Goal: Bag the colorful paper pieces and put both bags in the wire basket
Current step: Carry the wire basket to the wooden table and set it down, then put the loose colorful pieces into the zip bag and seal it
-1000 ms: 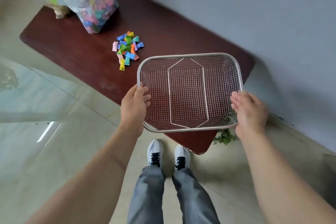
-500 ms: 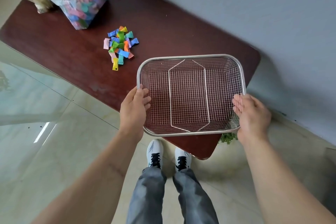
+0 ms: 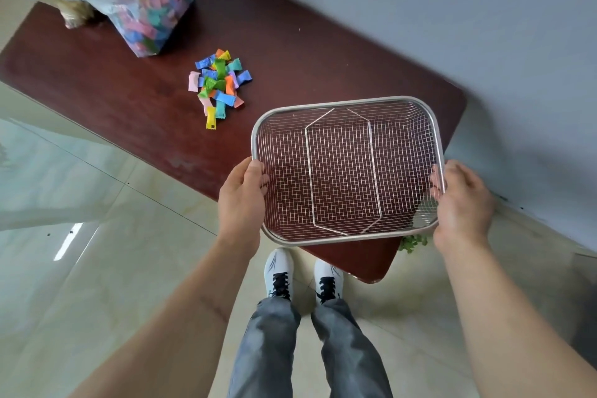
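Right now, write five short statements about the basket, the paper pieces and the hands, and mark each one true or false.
1. The wire basket holds nothing. True.
2. Both hands are on the basket. True: the left hand holds its left side and the right hand its right side.
3. All the colorful paper pieces are already bagged. False: a loose pile of paper pieces lies on the table, beside the filled plastic bag.
4. The filled bag lies inside the basket. False: it sits on the table at the far left, apart from the basket.
5. The basket is over the right end of the table. True.
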